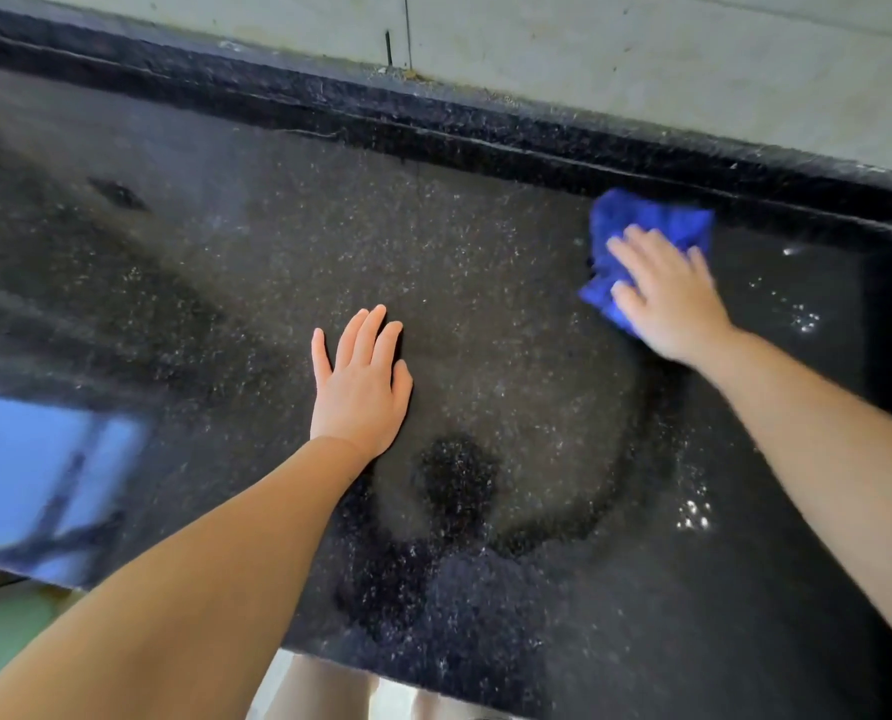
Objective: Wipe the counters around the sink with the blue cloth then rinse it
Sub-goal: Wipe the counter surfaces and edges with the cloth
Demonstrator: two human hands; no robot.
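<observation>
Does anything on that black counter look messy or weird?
Yes. The counter is patchy: a greyish dull film covers the middle, with darker wet streaks curving below the right hand, which presses the blue cloth. Water drops glint near the right edge. The left hand lies flat. Nothing looks broken.

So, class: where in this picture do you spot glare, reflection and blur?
Head view: glare dots on the wet counter; a blue window reflection at lower left; motion blur on the right hand and blue cloth; the left hand is sharp.

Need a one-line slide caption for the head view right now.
Right hand presses the blue cloth flat on the wet black counter near the back ledge; left hand rests flat beside it.
</observation>
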